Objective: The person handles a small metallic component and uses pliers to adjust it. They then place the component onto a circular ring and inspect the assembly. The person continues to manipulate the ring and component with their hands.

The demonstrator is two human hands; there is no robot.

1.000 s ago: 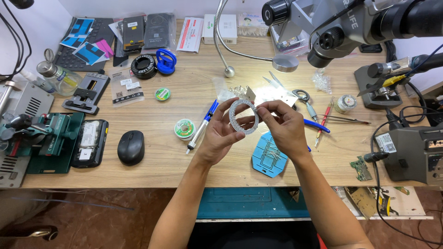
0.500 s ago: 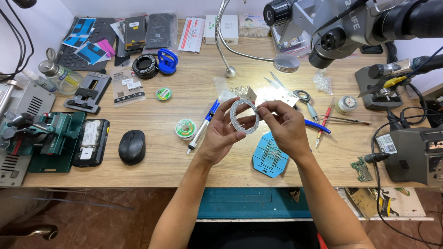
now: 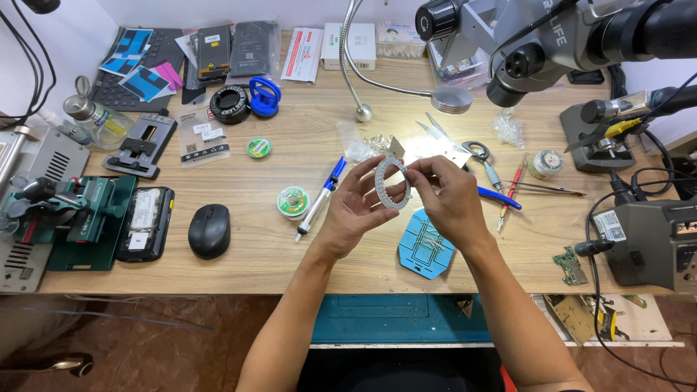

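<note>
- A small pale ring (image 3: 393, 182) studded with tiny dots is held up above the wooden table (image 3: 290, 261), between both hands, near the middle of the view.
- The left hand (image 3: 353, 210) is closed on the ring's left and lower edge — thumb and fingertips pinched around it.
- The right hand (image 3: 449, 194) is pinched on the ring's right upper edge, its other fingers curled in.
- Just below the hands a blue mat (image 3: 425, 250) with thin lines is laid on the table.
- To the left of the left hand a blue-tipped pen tool (image 3: 320, 199) and a green spool (image 3: 293, 201) are seen; further left, a black mouse (image 3: 209, 231).
- To the right of the right hand, scissors (image 3: 481, 156) and red-handled tools (image 3: 512, 190) are laid — well apart from the ring.
- A microscope (image 3: 552, 36) is hung over the far right of the table.
</note>
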